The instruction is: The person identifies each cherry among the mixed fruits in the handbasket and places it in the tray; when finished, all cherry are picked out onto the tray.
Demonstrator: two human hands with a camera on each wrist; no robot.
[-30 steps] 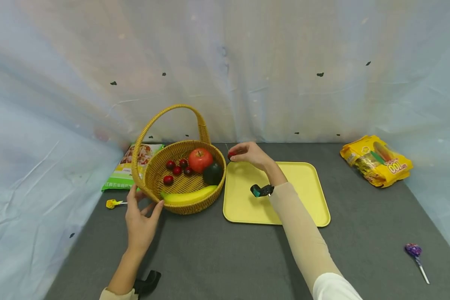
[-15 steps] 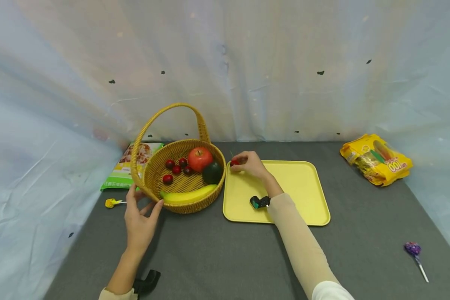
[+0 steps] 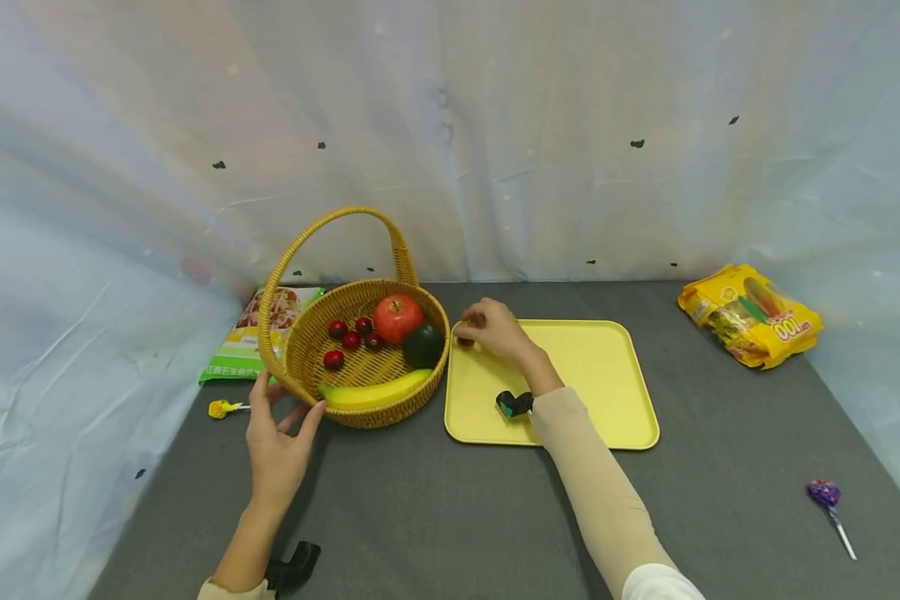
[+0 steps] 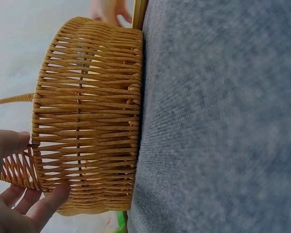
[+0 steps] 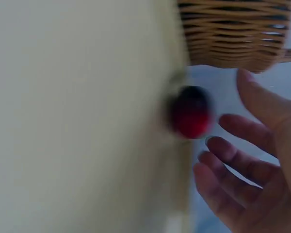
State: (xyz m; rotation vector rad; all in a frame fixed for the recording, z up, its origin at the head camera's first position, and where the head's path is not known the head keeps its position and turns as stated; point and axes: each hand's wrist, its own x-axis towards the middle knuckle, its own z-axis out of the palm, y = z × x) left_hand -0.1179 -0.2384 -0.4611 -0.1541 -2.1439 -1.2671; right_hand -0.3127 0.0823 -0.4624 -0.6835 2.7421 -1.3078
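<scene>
A wicker basket [image 3: 375,418] with a tall handle holds several dark red cherries [image 3: 333,359], a red apple [image 3: 398,318], a dark green avocado-like fruit [image 3: 423,346] and a banana [image 3: 378,392]. My left hand [image 3: 277,450] grips its near-left side by the handle's foot; in the left wrist view the thumb is at the rim and fingertips touch the weave. Over the far-left corner of a yellow tray [image 3: 592,375] is my right hand [image 3: 498,329], fingers spread. A blurred cherry [image 5: 190,112] is apart from those fingers, at the tray's edge, in the right wrist view.
Behind the basket's left side lies a green food packet [image 3: 232,362], with a yellow lollipop [image 3: 221,408] in front. A yellow snack bag [image 3: 753,317] is at the back right. A purple lollipop [image 3: 825,493] lies at the right.
My right hand has lowered to the tray's far-left corner and let go of the cherry it was pinching. The left hand stays on the basket.
</scene>
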